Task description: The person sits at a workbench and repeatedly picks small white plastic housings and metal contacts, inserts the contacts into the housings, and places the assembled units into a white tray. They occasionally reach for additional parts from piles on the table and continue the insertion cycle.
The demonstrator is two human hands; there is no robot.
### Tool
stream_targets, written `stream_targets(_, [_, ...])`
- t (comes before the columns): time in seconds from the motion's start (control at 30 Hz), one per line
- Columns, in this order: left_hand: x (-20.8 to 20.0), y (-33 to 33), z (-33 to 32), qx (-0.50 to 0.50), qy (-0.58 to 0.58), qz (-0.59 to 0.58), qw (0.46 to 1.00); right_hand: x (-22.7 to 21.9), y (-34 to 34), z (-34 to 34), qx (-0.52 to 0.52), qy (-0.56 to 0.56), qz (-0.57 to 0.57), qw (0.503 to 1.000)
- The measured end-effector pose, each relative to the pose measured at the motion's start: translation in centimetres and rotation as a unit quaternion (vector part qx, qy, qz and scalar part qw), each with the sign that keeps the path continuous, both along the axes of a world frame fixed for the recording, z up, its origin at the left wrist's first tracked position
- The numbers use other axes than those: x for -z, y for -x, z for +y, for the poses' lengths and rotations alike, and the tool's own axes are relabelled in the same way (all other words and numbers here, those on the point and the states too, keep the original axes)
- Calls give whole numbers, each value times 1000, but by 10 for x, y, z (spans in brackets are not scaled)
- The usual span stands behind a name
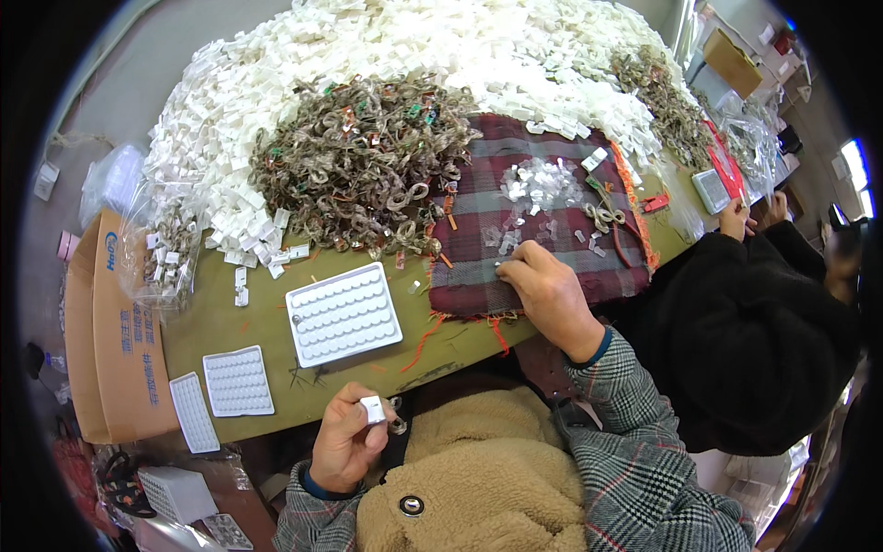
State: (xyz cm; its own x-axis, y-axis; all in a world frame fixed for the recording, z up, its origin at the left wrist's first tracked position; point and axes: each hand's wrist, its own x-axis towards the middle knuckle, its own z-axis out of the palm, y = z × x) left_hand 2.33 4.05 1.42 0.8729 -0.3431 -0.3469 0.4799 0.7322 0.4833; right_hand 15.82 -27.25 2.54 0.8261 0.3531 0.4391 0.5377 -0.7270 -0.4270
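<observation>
Near the table's front edge, my left hand [346, 443] pinches a small white plastic housing [372, 409]. Beside it a loop of greyish clear cable [397, 419] shows, partly hidden by my fingers. Over the plaid cloth [469, 287] my right hand [554, 296] reaches with thumb and forefinger closed. A tiny pale thing seems to be at their tips, too small to name. Just beyond these fingers lie scattered small clear plastic pieces [543, 187]. On the cloth's right part rest another white housing with cable [595, 159] and a pair of pliers [624, 241].
A large heap of white housings [386, 41] covers the back of the table, with a mound of coiled cables [363, 166] before it. White moulded trays [345, 315] lie at left front, beside a cardboard box [115, 340]. A person in black [745, 340] works close on the right.
</observation>
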Motion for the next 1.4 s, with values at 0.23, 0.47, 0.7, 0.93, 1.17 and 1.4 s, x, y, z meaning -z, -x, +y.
stream_targets(0.23, [0, 1, 3, -3, -11, 7, 1000, -18, 13, 33, 33, -210, 2, 977])
stream_targets(0.47, [-3, 11, 10, -48, 34, -17, 998, -31, 62, 116, -242, -254, 201, 915])
stream_targets(0.7, [-11, 27, 20, -88, -25, -47, 995, -28, 77, 147, -322, -205, 147, 912])
stream_targets(0.93, [-11, 28, 19, -67, -57, -46, 995, -36, 74, 138, -380, -139, 135, 905])
stream_targets(1.17, [-11, 27, 13, -43, -118, -35, 991, -31, 78, 132, -332, -144, 226, 904])
stream_targets(1.4, [-13, 21, 11, -54, -77, -23, 995, -24, 83, 127, -233, -254, 375, 861])
